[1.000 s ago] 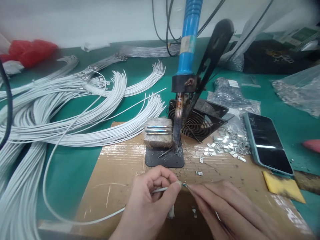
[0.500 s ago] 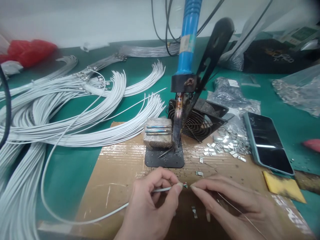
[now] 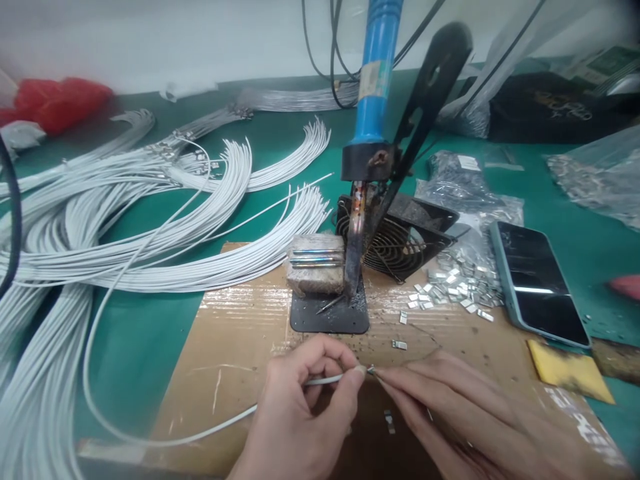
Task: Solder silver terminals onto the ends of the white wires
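My left hand pinches a white cable close to its stripped end, between thumb and forefinger. The cable's thin inner wires poke out past the thumb. At these wires the thumb and forefinger tips of my right hand come together, closed on the strands. Whether something else sits inside the right palm is hidden. Small metal connectors lie near: one below the fingertips, another just above. Beyond my hands a blue-handled soldering iron stands tip-down in a holder beside a block carrying metal rods.
Bundles of white cables cover the left side. Behind the iron lies a black fan. To the right are a pile of connectors, a phone and a yellow sponge. Cardboard lies under my hands.
My right hand has moved left, bringing its fingertips from a small gap to the cable's bare wires. The thin wire trailing from it no longer shows clearly. My left hand has stayed put.
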The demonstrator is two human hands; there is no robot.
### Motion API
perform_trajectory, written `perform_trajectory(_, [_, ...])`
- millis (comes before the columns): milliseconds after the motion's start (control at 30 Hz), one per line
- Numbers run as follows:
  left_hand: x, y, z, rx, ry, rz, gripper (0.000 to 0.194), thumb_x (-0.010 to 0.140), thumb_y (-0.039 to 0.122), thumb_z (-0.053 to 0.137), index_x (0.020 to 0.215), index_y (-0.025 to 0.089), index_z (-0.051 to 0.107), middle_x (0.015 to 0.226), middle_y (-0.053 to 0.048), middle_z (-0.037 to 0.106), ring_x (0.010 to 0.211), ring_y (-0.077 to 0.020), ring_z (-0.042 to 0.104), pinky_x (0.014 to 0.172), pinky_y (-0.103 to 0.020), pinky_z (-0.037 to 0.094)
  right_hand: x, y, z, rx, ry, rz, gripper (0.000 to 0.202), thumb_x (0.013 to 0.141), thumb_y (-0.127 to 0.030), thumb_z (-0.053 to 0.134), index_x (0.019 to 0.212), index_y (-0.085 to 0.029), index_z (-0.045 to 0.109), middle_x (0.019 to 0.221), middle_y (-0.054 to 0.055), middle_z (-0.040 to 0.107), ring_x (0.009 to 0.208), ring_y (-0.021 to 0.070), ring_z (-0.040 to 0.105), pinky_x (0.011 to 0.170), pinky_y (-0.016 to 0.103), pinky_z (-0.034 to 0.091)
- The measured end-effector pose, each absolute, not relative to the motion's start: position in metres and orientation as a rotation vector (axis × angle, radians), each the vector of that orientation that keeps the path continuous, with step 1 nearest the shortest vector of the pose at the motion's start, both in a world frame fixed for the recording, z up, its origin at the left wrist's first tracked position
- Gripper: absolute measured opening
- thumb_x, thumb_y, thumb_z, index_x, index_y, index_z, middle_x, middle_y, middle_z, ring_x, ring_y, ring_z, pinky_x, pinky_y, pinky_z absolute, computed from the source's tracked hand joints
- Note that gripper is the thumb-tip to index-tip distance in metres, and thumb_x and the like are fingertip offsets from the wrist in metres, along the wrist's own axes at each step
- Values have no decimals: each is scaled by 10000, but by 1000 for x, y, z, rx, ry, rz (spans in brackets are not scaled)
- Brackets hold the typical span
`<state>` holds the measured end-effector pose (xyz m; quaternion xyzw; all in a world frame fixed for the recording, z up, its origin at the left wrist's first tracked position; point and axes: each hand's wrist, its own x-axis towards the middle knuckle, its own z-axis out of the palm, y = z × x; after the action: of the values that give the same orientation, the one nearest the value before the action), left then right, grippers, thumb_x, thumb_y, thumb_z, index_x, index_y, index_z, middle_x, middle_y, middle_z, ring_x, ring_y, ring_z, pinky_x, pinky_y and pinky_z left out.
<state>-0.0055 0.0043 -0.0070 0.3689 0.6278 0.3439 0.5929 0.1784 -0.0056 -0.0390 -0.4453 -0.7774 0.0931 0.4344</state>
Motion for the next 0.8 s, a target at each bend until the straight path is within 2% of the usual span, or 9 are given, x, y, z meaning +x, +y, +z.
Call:
perform_trajectory(167, [-6, 4, -8, 894, 1464, 772, 172, 790, 312, 757, 751, 168, 671, 585, 48, 532, 541, -94, 450, 532, -193, 339, 183, -6, -35, -1134, -2018, 252, 333, 1077, -150, 515, 1062, -294, 814, 906, -6, 852, 832, 184, 821, 945, 299, 646])
perform_trajectory(300, [-7, 3, -9, 922, 1464, 735, 167, 804, 316, 741, 769, 168, 672, 593, 46, 517, 549, -101, 439, 535, -205, 332, 184, -10, -33, -1124, -2042, 238, 376, 1095, -138, 455, 1097, -280, 803, 952, 2, 855, 872, 178, 821, 1015, 318, 621])
perform_trajectory(467, [-9, 2, -11, 965, 1477, 656, 200, 830, 365, 710, 793, 175, 661, 607, 45, 493, 562, -116, 434, 544, -229, 329, 184, -10, -31, -1189, -2088, 195, 328, 1085, -160, 502, 1061, -288, 803, 935, 4, 854, 865, 194, 821, 992, 321, 631])
perform_trajectory(633, [-7, 2, -9, 962, 1489, 684, 189, 830, 361, 710, 807, 178, 665, 621, 42, 515, 564, -122, 468, 563, -238, 374, 190, -5, -29, -1158, -2119, 317, 258, 1099, -235, 505, 1096, -249, 763, 999, 12, 837, 910, 148, 805, 985, 217, 607])
perform_trajectory(800, [-6, 3, -9, 938, 1488, 697, 181, 823, 343, 717, 792, 174, 659, 613, 48, 511, 557, -111, 451, 549, -223, 367, 200, -2, -30, -1077, -2270, 361, 192, 1034, -226, 652, 1213, -209, 720, 1084, 41, 814, 978, 130, 789, 993, 152, 579])
